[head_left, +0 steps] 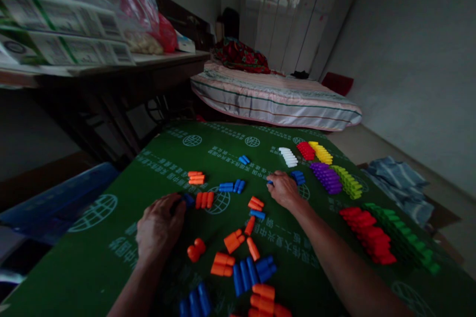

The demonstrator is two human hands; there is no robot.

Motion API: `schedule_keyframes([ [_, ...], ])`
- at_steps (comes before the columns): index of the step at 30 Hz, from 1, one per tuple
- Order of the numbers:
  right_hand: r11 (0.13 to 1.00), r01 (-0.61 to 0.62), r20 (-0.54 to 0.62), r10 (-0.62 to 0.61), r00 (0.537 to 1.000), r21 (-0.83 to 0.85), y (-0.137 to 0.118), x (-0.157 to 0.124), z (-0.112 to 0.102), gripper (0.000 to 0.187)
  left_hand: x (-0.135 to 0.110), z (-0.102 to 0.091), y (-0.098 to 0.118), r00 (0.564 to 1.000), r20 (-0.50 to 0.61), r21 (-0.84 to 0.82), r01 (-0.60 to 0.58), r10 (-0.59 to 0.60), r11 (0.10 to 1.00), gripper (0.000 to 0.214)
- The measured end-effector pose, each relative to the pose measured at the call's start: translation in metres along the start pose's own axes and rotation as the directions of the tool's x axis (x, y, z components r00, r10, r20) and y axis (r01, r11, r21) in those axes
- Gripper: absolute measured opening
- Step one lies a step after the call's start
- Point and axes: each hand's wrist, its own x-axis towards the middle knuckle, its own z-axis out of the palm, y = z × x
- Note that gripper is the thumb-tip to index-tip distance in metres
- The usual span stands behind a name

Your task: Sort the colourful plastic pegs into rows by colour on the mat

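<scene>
On the green board (148,178) lie bullet-shaped plastic building blocks, some single and some joined in clusters. My left hand (160,223) is at the left of the board, its fingers curled on a blue building block (189,200). Just right of that block is a row of orange blocks (204,200). Further right, my right hand (283,189) pinches a small blue building block (269,182), mostly hidden by the fingertips. Beside its wrist sits a blue cluster (298,177). Between my forearms are scattered orange blocks (234,241) and blue blocks (244,276).
Sorted rows stand along the right side: white (288,157), purple (326,177), yellow (321,152), lime (346,182), red (368,235) and green (401,235). A desk with boxes (67,47) rises at the left, above a blue bin (67,203). A bed (275,96) is behind.
</scene>
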Motion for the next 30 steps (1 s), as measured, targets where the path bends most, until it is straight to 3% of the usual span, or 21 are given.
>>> schedule_keyframes([
  [6, 0.994, 0.084, 0.057, -0.088, 0.995, 0.068, 0.024, -0.042, 0.008, 0.04, 0.001, 0.002, -0.001, 1.0, -0.014, -0.004, 0.01, -0.01, 1.0, 0.04],
  [10, 0.986, 0.123, -0.001, -0.123, 0.992, 0.116, 0.055, -0.066, 0.007, 0.05, -0.001, -0.001, 0.003, 1.0, 0.011, -0.002, 0.029, -0.029, 1.0, 0.04],
  [13, 0.997, 0.037, -0.074, -0.032, 0.997, 0.061, 0.066, -0.073, 0.002, 0.05, -0.001, -0.003, 0.004, 1.0, 0.009, -0.006, 0.029, -0.029, 1.0, 0.041],
  [17, 0.979, -0.179, -0.083, 0.171, 0.982, -0.095, 0.055, -0.072, -0.003, 0.038, -0.001, -0.004, 0.004, 0.999, 0.02, -0.005, 0.027, -0.027, 1.0, 0.043],
  [22, 0.976, -0.149, 0.007, 0.152, 0.988, -0.158, 0.044, -0.066, -0.005, 0.032, 0.002, -0.004, 0.004, 0.999, 0.041, -0.002, 0.023, -0.023, 1.0, 0.044],
  [30, 0.94, -0.304, -0.044, 0.301, 0.953, -0.153, 0.076, -0.073, -0.005, 0.042, 0.002, -0.004, 0.006, 0.998, 0.049, 0.011, 0.049, -0.05, 0.999, 0.046],
])
